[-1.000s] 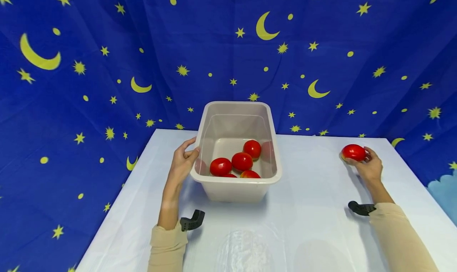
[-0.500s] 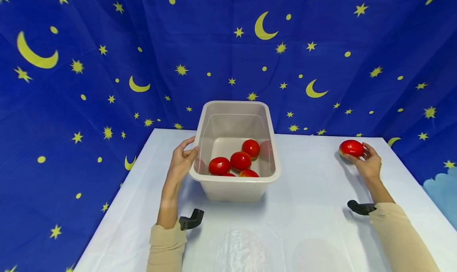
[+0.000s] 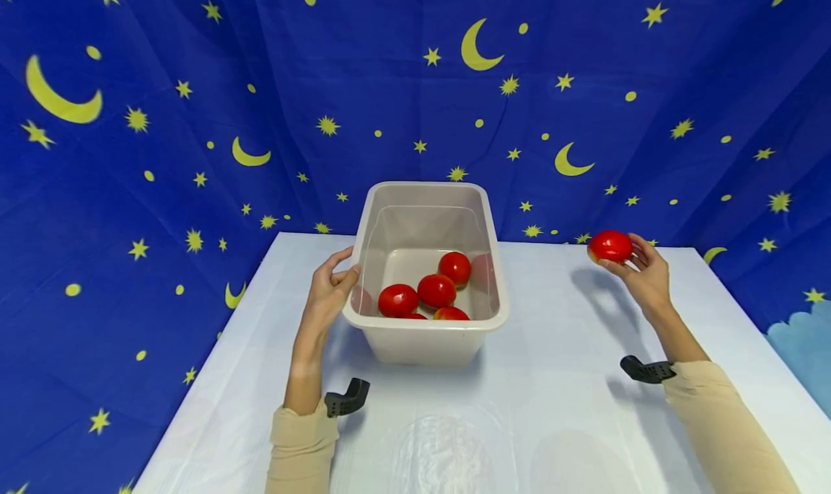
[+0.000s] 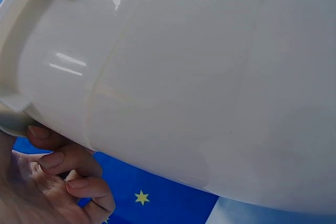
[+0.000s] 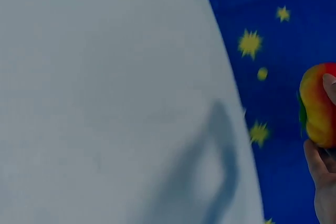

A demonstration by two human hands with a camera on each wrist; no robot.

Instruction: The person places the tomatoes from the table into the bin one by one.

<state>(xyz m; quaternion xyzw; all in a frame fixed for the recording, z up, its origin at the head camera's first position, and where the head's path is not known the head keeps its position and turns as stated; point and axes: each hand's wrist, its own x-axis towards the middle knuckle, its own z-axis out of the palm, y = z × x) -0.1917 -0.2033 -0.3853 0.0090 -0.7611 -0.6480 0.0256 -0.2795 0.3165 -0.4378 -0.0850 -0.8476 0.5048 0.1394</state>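
A light grey plastic bin (image 3: 428,342) stands on the table, holding several glossy red fruits (image 3: 436,292). My left hand (image 3: 327,292) grips its left rim. In the left wrist view, curled fingers (image 4: 79,162) lie against the bin's outer wall (image 4: 173,77). Over the table's far right, my right hand (image 3: 649,276) holds an oval red fruit (image 3: 610,247) between thumb and fingers, its shadow apart below. The right wrist view shows that fruit (image 5: 318,109) at the edge, with a yellow side and a bit of green; most of the hand is cut off there.
A white-covered table (image 3: 552,378) lies under everything. Behind it and at the sides hangs a blue cloth (image 3: 389,83) with yellow moons and stars. Each wrist wears a black mount (image 3: 347,398).
My right hand has raised the red fruit off the table and carried it left. My left hand stays at the bin's rim, and the bin keeps its place.
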